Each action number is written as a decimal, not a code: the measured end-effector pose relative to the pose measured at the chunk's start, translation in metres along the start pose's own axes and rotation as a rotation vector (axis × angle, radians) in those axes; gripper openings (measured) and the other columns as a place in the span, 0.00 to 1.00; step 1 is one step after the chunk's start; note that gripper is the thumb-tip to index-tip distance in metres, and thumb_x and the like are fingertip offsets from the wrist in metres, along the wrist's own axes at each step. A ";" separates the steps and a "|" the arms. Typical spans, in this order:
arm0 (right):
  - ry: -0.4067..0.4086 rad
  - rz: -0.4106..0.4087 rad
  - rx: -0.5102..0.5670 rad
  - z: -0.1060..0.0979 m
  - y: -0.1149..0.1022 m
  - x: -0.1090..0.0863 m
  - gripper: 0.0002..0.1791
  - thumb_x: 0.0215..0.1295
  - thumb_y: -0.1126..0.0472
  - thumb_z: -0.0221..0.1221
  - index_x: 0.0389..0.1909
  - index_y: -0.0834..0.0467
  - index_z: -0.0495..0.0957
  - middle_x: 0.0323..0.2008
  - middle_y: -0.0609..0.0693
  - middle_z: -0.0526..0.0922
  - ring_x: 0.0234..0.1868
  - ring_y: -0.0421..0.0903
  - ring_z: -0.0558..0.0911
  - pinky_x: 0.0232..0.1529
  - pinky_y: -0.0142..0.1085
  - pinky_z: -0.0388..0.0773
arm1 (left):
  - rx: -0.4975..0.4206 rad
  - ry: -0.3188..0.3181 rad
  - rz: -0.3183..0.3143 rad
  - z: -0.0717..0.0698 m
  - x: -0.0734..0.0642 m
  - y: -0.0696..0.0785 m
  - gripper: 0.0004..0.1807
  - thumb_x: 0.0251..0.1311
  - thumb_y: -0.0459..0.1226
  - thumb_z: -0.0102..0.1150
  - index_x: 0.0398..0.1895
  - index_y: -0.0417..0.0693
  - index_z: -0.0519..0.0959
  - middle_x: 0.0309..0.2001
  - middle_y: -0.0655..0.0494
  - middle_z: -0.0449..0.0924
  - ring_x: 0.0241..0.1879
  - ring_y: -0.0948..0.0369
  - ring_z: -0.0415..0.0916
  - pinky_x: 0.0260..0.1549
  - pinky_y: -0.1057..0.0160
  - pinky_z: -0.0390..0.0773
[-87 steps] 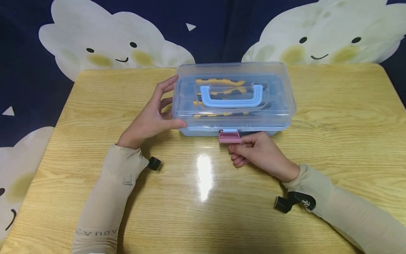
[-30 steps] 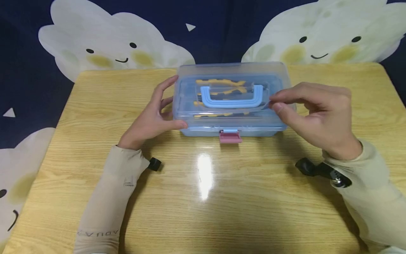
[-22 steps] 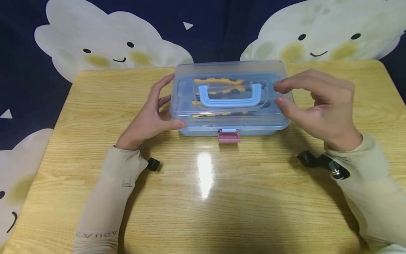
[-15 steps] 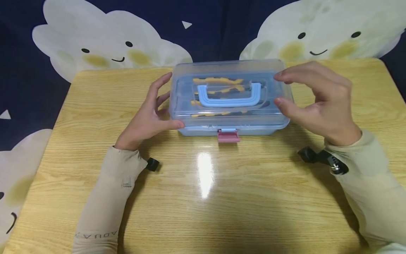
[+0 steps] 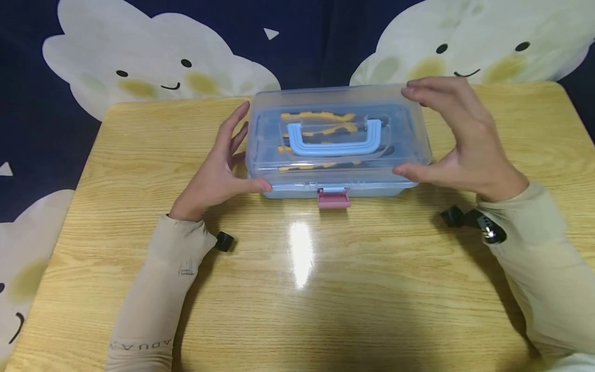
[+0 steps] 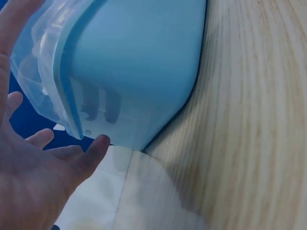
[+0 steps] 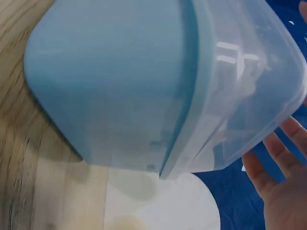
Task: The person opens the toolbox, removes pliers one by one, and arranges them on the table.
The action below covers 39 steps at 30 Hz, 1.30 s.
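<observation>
A light-blue plastic storage box [image 5: 293,193] with a clear lid [image 5: 265,155] stands on the table. Its blue carrying handle [image 5: 337,150] lies on top, and the pink latch [image 5: 333,199] is flipped out at the front. My left hand [image 5: 209,181] spans the left end, thumb at the front rim, fingers at the back. At the right end my right hand [image 5: 474,150] is spread wide, thumb at the front corner and fingertips by the back corner. In the right wrist view, fingers [image 7: 259,175] lie close against the lid's edge; contact is hard to tell.
Several yellow-and-black strip-like things [image 5: 318,117] show through the lid. The wooden table [image 5: 362,299] reaches a dark-blue backdrop with clouds [image 5: 195,46] behind it. Both sleeves carry small black wrist cameras [image 5: 224,241].
My right hand has left the latch, risen to the lid's right end, and spread its thumb and fingers apart toward the corners. My left hand stays at the box's left end.
</observation>
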State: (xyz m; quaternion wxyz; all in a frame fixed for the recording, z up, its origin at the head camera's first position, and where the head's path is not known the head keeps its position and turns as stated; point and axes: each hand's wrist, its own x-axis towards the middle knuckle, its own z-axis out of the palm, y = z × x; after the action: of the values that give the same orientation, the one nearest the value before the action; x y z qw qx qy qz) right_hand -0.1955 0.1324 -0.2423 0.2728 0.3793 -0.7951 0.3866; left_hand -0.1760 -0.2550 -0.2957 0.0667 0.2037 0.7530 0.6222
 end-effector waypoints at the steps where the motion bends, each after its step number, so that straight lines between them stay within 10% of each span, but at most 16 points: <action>1: -0.017 -0.002 -0.008 -0.001 0.002 -0.001 0.58 0.47 0.20 0.67 0.60 0.68 0.78 0.59 0.70 0.79 0.64 0.48 0.76 0.66 0.26 0.68 | 0.004 -0.005 0.006 0.000 0.000 0.000 0.74 0.39 0.40 0.88 0.84 0.69 0.43 0.85 0.71 0.34 0.85 0.62 0.42 0.78 0.40 0.60; 25: -0.442 0.211 -0.046 -0.012 0.023 -0.012 0.78 0.26 0.14 0.69 0.80 0.52 0.58 0.84 0.54 0.46 0.82 0.60 0.52 0.79 0.65 0.55 | 0.017 -0.044 0.013 0.007 0.005 -0.005 0.82 0.33 0.27 0.87 0.85 0.70 0.37 0.84 0.66 0.43 0.81 0.56 0.57 0.77 0.53 0.61; 33: -0.518 0.242 -0.032 -0.012 0.027 -0.014 0.87 0.11 0.47 0.90 0.82 0.49 0.51 0.85 0.54 0.37 0.85 0.61 0.45 0.74 0.76 0.53 | 0.011 -0.048 0.002 0.007 0.004 -0.004 0.83 0.31 0.27 0.88 0.85 0.71 0.37 0.84 0.66 0.44 0.81 0.56 0.57 0.78 0.48 0.59; 39: -0.545 0.286 -0.019 -0.014 0.027 -0.014 0.89 0.11 0.53 0.91 0.83 0.48 0.48 0.85 0.54 0.35 0.85 0.61 0.43 0.74 0.75 0.52 | 0.045 -0.058 -0.002 0.008 0.004 -0.003 0.84 0.32 0.27 0.88 0.84 0.72 0.35 0.85 0.70 0.38 0.83 0.59 0.51 0.81 0.47 0.57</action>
State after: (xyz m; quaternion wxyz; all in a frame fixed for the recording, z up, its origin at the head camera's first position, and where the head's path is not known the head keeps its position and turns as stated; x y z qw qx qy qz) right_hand -0.2070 0.1607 -0.2558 -0.0043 0.3506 -0.8879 0.2977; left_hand -0.1774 -0.2470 -0.2997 0.0845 0.2225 0.7646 0.5990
